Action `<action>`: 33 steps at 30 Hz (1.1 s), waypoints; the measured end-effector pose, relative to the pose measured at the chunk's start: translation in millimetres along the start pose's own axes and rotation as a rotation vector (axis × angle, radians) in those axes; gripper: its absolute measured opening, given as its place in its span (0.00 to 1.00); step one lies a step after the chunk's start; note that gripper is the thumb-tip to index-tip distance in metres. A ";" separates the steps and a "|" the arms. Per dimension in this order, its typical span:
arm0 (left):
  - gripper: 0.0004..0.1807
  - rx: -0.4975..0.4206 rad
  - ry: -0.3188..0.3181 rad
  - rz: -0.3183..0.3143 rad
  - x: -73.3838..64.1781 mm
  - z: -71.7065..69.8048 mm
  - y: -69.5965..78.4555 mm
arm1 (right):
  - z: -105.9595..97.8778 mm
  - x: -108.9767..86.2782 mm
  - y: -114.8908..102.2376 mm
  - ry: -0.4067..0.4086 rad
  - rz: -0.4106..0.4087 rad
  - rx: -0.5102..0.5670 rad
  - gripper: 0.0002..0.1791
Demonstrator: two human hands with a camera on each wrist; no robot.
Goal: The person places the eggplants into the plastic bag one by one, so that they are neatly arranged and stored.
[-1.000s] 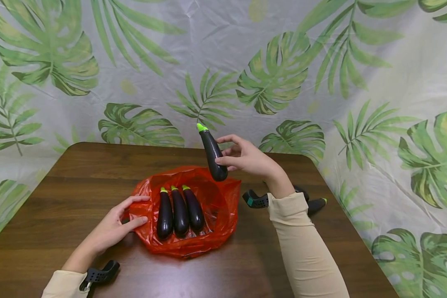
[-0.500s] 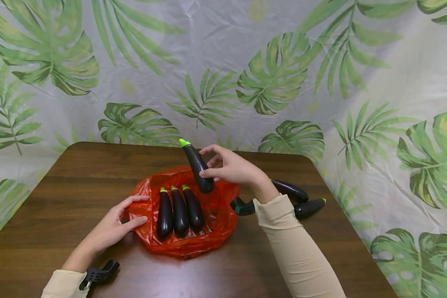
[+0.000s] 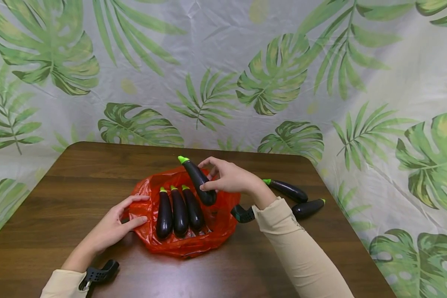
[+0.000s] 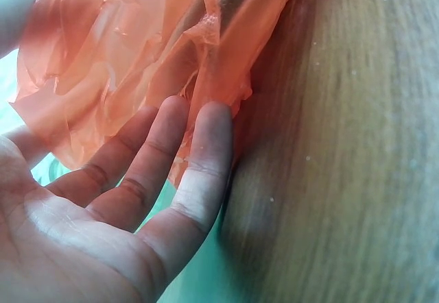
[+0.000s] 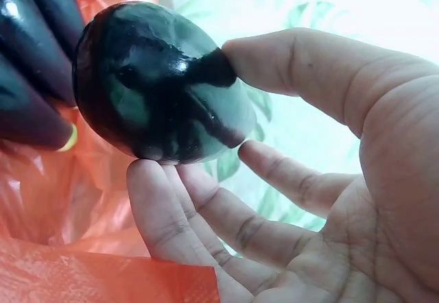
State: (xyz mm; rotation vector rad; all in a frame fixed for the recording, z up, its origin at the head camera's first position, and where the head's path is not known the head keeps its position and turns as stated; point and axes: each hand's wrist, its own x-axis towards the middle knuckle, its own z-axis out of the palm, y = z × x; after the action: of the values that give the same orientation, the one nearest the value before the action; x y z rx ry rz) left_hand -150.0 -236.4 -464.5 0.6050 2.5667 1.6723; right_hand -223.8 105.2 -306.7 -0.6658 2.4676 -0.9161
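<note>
My right hand [image 3: 232,178] holds an eggplant [image 3: 197,181] near its rounded end, thumb on one side and fingers on the other. Tilted, its bright green stem up and to the left, it hangs over the red plastic bag [image 3: 179,249]. In the right wrist view the glossy rounded end of this eggplant [image 5: 161,77] fills the grip. Three more eggplants [image 3: 180,213] lie side by side inside the bag. My left hand [image 3: 113,227] grips the bag's left rim, thumb and index over the edge. The left wrist view shows other fingers [image 4: 158,152] against the bag's outside [image 4: 116,49].
Two eggplants, one [image 3: 287,190] behind another [image 3: 308,208], lie at the right of the brown wooden table [image 3: 78,186], beyond my right sleeve [image 3: 301,252]. A leaf-patterned cloth [image 3: 216,62] hangs behind the table. Black camera mounts [image 3: 100,273] sit on the wrists.
My right hand has moved left and down with the eggplant, bringing it lower over the bag. The two eggplants at the right are now fully visible. The left hand stays in place.
</note>
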 end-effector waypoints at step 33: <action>0.29 0.018 0.010 0.004 -0.4 -0.1 2.5 | -0.7 -13.3 6.1 -0.122 0.128 -0.151 0.33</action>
State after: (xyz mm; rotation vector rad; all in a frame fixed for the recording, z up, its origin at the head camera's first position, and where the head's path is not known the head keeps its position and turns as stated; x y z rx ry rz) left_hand -148.9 -235.7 -462.3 0.6054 2.5916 1.6596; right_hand -215.4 117.1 -307.5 -0.5861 2.4547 -0.6273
